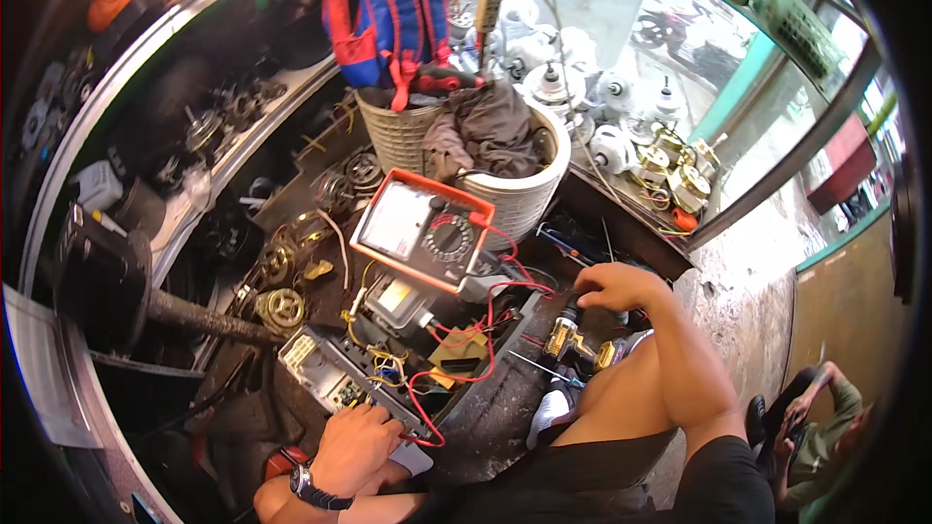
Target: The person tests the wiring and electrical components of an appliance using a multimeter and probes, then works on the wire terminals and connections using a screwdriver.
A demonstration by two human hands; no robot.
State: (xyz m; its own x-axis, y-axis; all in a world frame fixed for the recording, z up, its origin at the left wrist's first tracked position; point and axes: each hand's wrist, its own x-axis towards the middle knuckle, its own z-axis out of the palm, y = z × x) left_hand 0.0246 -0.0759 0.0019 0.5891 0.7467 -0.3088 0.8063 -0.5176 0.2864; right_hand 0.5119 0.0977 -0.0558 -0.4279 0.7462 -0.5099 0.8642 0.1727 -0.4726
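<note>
My left hand [357, 448], a dark watch on its wrist, is bent over the near end of a long control panel [316, 369] with a circuit board and wires; its fingers are closed on that end. My right hand [621, 287] reaches out above a yellow-and-black cordless drill [563, 335], with its fingers curled down and together; whatever they pinch is hidden. Between my hands lies an open dark casing [485, 383] with loose wires inside. On it leans an orange-framed multimeter [427, 231], and its red lead [491, 330] loops down towards my left hand.
Behind the multimeter stand pale woven baskets [515, 202], holding dark cloth [490, 126] and a blue-red backpack [403, 15]. Round motor parts [282, 311] lie at the left. White gearboxes [553, 85] fill a glass case. Another person [820, 432] sits at the lower right.
</note>
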